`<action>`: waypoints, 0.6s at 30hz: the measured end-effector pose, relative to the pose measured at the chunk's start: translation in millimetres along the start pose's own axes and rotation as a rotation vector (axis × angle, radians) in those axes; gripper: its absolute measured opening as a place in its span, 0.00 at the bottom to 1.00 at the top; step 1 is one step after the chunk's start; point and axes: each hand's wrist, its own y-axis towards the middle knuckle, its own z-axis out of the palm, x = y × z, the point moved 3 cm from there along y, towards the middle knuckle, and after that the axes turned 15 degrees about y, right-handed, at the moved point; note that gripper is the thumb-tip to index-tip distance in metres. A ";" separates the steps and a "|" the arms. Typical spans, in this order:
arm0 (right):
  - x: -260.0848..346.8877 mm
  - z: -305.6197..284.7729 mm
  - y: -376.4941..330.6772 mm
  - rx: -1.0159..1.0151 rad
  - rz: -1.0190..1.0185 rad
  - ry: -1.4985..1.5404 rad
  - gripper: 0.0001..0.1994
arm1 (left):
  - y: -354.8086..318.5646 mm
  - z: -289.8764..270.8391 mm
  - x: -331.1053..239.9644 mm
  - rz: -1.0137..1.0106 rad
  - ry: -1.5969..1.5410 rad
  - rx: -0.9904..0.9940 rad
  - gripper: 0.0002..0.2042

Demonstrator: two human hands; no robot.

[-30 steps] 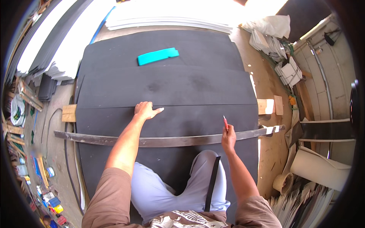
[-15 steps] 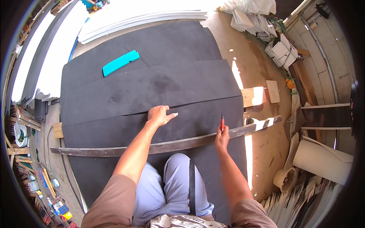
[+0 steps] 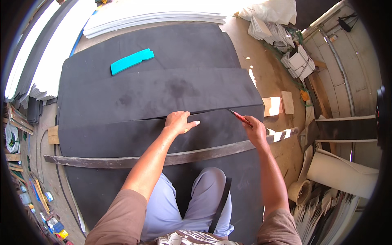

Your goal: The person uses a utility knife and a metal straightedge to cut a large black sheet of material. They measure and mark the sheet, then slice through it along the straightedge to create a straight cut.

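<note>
A large black foam sheet (image 3: 204,87) lies in front of me, with a thin slit running across it from left to right. My left hand (image 3: 178,122) rests at the slit, its thumb stretched to the right and apart from the fingers; the fingertips are partly hidden at the gap. To the right, my right hand (image 3: 256,130) is closed round a red cutter knife (image 3: 241,117), whose dark tip points left and touches or nearly touches the slit. Nearer my knees, a long dark straight bar (image 3: 196,157) lies crosswise over the black sheets.
A turquoise foam piece (image 3: 131,61) lies on the far part of the black sheets. White sheets (image 3: 159,22) are stacked beyond, more at the left. Small wooden boards (image 3: 287,102) are by the right edge. A pale roll (image 3: 343,171) lies at the right, tools (image 3: 53,222) at lower left.
My right hand has moved up and to the right, and the knife has swung from pointing away to pointing left at the slit. My left hand has shifted slightly right in the picture.
</note>
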 end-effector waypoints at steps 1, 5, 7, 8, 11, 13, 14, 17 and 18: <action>4.6 -2.0 13.8 0.050 -0.004 -0.035 0.12 | 7.5 3.2 -0.7 -0.011 -0.008 0.023 0.37; -3.7 7.3 59.2 0.220 -0.053 -0.154 0.11 | 30.2 11.5 -7.8 -0.013 -0.051 0.154 0.38; -18.8 11.7 76.6 0.263 -0.118 -0.182 0.11 | 38.9 18.3 -23.2 -0.026 -0.109 0.162 0.36; -23.1 16.6 82.3 0.288 -0.129 -0.196 0.11 | 39.3 23.7 -28.6 -0.016 -0.149 0.098 0.36; -28.4 27.1 89.3 0.323 -0.179 -0.233 0.10 | 27.7 35.7 -37.2 -0.056 -0.119 -0.106 0.31; -29.3 30.8 88.7 0.296 -0.251 -0.262 0.10 | 20.8 36.6 -40.1 -0.044 -0.136 -0.216 0.26; -31.1 31.3 88.7 0.298 -0.255 -0.276 0.10 | 18.2 35.1 -41.1 -0.045 -0.145 -0.275 0.23; -33.8 32.2 91.3 0.306 -0.286 -0.302 0.10 | 16.1 33.6 -43.8 -0.060 -0.161 -0.283 0.18; -33.9 33.6 92.8 0.310 -0.306 -0.298 0.10 | 15.4 33.6 -43.8 -0.061 -0.157 -0.302 0.17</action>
